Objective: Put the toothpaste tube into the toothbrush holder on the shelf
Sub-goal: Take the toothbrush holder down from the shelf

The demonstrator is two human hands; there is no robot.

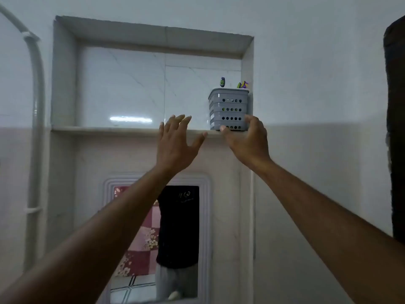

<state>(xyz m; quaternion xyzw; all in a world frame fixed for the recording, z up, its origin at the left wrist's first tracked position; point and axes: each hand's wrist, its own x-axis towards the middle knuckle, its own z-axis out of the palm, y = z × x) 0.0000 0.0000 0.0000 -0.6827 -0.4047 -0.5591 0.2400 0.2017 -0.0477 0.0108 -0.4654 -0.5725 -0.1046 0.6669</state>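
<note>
Toothpaste nowhere in sight: right hand (247,139) clasps toothbrush holder (229,109) mid-right, left hand (175,143) spread empty, insertion unconfirmed.

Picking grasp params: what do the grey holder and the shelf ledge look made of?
Toothbrush holder: likely moulded plastic, matte grey, with ribbed bands and punched hole rows. Shelf: looks like polished marble or marble-look tile, pale and veined like the glossy niche back.
</note>
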